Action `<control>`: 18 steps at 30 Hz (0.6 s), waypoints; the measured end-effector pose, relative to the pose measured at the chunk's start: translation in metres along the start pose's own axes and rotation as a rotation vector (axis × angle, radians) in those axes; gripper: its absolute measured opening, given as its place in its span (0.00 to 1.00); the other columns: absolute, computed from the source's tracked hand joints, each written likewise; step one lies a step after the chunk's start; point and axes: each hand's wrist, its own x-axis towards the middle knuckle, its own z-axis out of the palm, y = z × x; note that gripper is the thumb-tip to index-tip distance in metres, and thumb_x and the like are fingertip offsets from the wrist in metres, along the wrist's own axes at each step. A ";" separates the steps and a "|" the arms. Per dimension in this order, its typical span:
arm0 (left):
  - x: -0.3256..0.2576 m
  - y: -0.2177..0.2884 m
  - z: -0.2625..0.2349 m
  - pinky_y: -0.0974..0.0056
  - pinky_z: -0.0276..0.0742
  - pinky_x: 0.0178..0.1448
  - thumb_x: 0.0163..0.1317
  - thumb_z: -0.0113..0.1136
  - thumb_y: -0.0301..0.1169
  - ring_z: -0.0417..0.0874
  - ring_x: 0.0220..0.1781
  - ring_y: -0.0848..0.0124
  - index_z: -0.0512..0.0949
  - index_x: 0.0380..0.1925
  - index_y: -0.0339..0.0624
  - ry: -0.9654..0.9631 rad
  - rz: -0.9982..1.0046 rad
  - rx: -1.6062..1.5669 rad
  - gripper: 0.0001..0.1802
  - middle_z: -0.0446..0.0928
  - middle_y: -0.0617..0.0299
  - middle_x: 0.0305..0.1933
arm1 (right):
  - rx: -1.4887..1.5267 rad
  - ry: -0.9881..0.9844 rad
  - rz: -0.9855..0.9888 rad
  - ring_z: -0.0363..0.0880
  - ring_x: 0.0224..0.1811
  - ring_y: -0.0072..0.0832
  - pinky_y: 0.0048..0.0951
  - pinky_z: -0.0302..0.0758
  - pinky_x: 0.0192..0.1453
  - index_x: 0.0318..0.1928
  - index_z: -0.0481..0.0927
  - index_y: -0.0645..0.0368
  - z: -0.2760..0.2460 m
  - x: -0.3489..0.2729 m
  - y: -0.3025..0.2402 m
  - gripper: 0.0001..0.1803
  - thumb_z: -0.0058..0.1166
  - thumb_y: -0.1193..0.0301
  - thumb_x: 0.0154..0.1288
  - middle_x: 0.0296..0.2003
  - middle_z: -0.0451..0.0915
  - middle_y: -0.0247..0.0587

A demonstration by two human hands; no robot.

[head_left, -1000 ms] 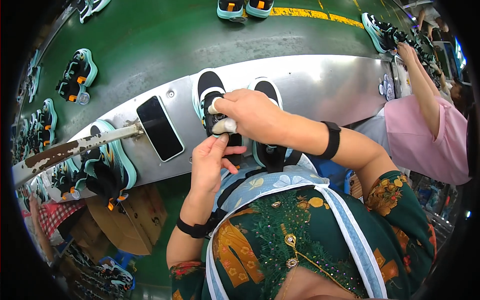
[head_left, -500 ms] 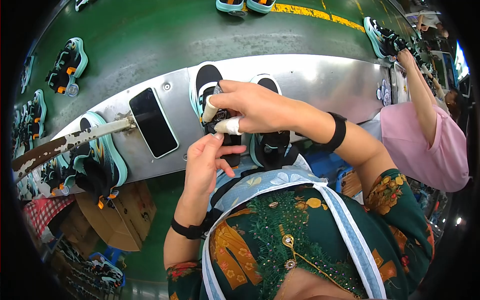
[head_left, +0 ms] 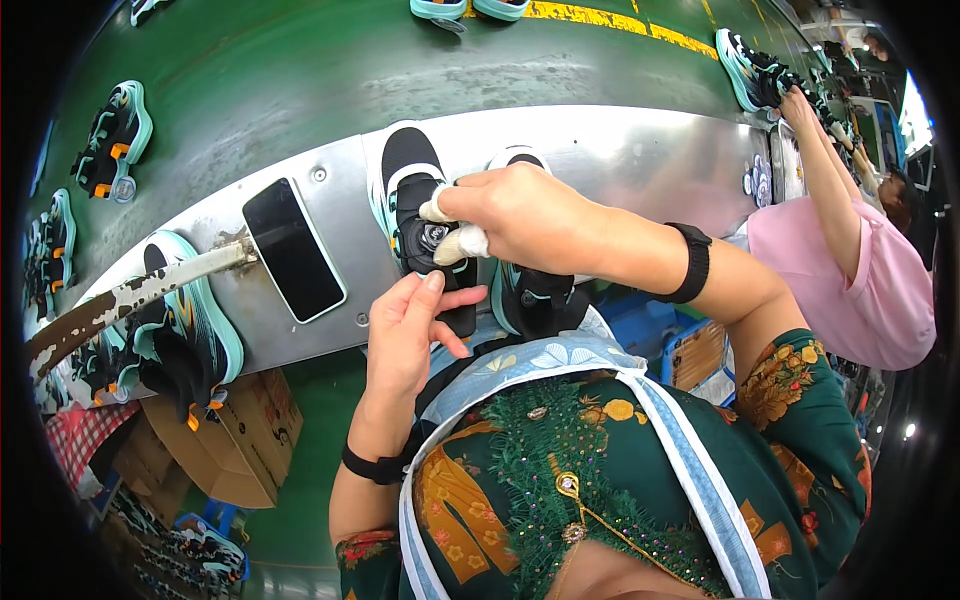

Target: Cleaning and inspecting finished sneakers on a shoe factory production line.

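A black sports shoe (head_left: 412,165) with a pale mint sole lies toe away on the metal ledge. On its upper sits a round dial (head_left: 434,236). My right hand (head_left: 520,215) reaches over it from the right, white-covered thumb and forefinger bent to either side of the dial. Just nearer to me, my left hand (head_left: 402,325) has thumb and forefinger pressed together beside the shoe, other fingers loosely stretched. Whatever it pinches is too small to make out. A second shoe (head_left: 535,298) lies to the right, partly hidden under my right hand and wrist.
Left of the shoe are a phone (head_left: 294,250), a worn metal bar (head_left: 140,295) and another shoe (head_left: 205,310). A green conveyor belt (head_left: 300,60) carrying shoes runs beyond the metal ledge (head_left: 640,150). Cardboard boxes (head_left: 235,440) stand below left. A pink-sleeved co-worker handles shoes at right.
My right forefinger has shifted away from the dial's front, so more of the dial shows. My left hand stays almost where it was. The whole view has shifted slightly.
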 end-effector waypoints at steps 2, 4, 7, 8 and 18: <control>-0.001 0.001 -0.001 0.72 0.78 0.18 0.71 0.46 0.33 0.85 0.45 0.63 0.75 0.37 0.28 -0.008 -0.004 0.014 0.15 0.78 0.51 0.42 | -0.050 0.023 -0.013 0.80 0.31 0.45 0.40 0.74 0.32 0.34 0.76 0.60 0.003 0.002 -0.004 0.13 0.61 0.63 0.56 0.27 0.78 0.43; 0.000 0.000 -0.001 0.72 0.78 0.19 0.71 0.46 0.33 0.85 0.45 0.63 0.75 0.38 0.28 -0.020 0.002 0.026 0.16 0.79 0.51 0.42 | -0.175 0.029 -0.056 0.79 0.29 0.44 0.40 0.73 0.31 0.31 0.74 0.60 0.007 0.003 -0.004 0.15 0.61 0.61 0.55 0.25 0.76 0.42; -0.002 -0.003 0.000 0.73 0.78 0.19 0.71 0.47 0.34 0.85 0.44 0.63 0.75 0.39 0.28 -0.009 0.017 0.042 0.16 0.79 0.51 0.41 | -0.133 0.039 -0.005 0.79 0.30 0.45 0.40 0.73 0.32 0.32 0.75 0.59 0.005 -0.001 -0.006 0.15 0.60 0.61 0.56 0.26 0.76 0.42; -0.003 -0.004 0.001 0.73 0.78 0.19 0.71 0.47 0.34 0.85 0.44 0.63 0.75 0.39 0.28 -0.003 0.035 0.052 0.16 0.79 0.52 0.41 | -0.088 0.042 0.027 0.79 0.30 0.45 0.40 0.73 0.33 0.34 0.76 0.59 0.005 -0.003 -0.006 0.15 0.61 0.61 0.55 0.27 0.77 0.42; -0.016 0.001 0.014 0.72 0.79 0.23 0.71 0.47 0.35 0.84 0.42 0.66 0.74 0.43 0.26 0.144 0.176 0.246 0.18 0.79 0.53 0.43 | 0.288 0.087 0.148 0.80 0.42 0.34 0.34 0.75 0.46 0.53 0.78 0.58 -0.026 -0.027 0.025 0.23 0.61 0.62 0.60 0.41 0.81 0.46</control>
